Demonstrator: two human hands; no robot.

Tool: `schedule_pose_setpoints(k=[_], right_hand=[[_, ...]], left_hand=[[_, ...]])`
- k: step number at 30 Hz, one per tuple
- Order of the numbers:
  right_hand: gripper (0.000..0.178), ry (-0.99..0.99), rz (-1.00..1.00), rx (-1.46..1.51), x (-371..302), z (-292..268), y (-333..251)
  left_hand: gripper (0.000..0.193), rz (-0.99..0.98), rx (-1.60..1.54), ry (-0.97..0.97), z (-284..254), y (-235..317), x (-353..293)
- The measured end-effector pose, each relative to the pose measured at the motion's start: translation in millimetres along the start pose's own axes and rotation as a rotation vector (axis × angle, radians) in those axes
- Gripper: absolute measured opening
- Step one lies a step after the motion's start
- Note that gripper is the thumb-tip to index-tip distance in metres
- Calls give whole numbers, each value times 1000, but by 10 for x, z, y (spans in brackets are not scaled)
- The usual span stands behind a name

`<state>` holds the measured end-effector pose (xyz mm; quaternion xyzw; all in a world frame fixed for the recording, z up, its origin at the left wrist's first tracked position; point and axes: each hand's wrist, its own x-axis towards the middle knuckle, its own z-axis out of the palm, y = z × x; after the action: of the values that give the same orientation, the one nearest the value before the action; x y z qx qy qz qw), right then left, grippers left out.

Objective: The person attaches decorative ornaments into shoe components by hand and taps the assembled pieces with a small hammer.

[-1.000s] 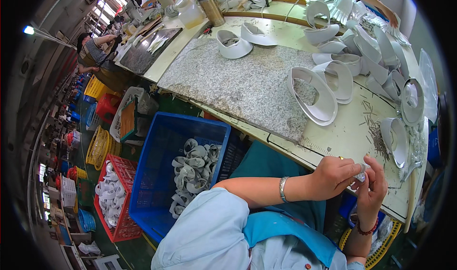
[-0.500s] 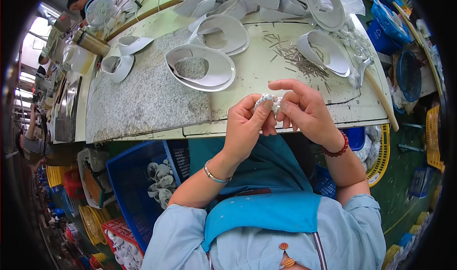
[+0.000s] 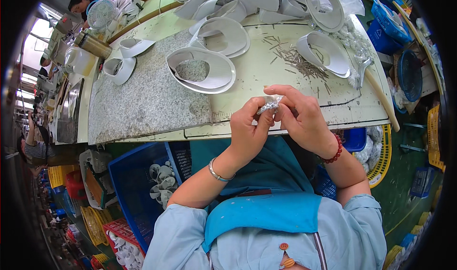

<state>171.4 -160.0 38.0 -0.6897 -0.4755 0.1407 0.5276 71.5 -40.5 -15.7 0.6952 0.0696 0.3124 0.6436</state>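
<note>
A small white piece with a speckled grey, bead-like surface (image 3: pixel 270 105) is pinched between my hands, above the near edge of the table. My left hand (image 3: pixel 249 127) has its thumb and fingers closed on the left side of it. My right hand (image 3: pixel 305 119) grips the other side with thumb and fingertips, its index finger arched over the top. Fingers cover much of the piece, so its full shape is hidden. Beyond my hands, white loop-shaped pieces with wide curved brims (image 3: pixel 216 82) lie on the table.
A grey speckled slab (image 3: pixel 147 103) covers the table's left part. Thin brown sticks (image 3: pixel 304 65) lie scattered near another white loop (image 3: pixel 328 67). A wooden handle (image 3: pixel 383 98) lies at the right edge. Below the table stands a blue crate (image 3: pixel 128 175). Another person (image 3: pixel 81 3) sits far left.
My hands have shifted slightly, with fingertips closer together around the speckled piece. The piece is tilted differently, and my right index finger reaches further over it.
</note>
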Motion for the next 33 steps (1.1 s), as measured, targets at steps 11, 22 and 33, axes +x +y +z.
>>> schedule_pose_setpoints(k=[11, 22, 33], right_hand=[[36, -146, 225, 415, 18, -112, 84], [41, -120, 157, 264, -10, -66, 53], [45, -133, 104, 155, -1, -47, 150]], left_hand=[[17, -84, -45, -105, -68, 33, 23], [12, -65, 50, -40, -13, 112, 17], [14, 90, 124, 2, -3, 35, 18]])
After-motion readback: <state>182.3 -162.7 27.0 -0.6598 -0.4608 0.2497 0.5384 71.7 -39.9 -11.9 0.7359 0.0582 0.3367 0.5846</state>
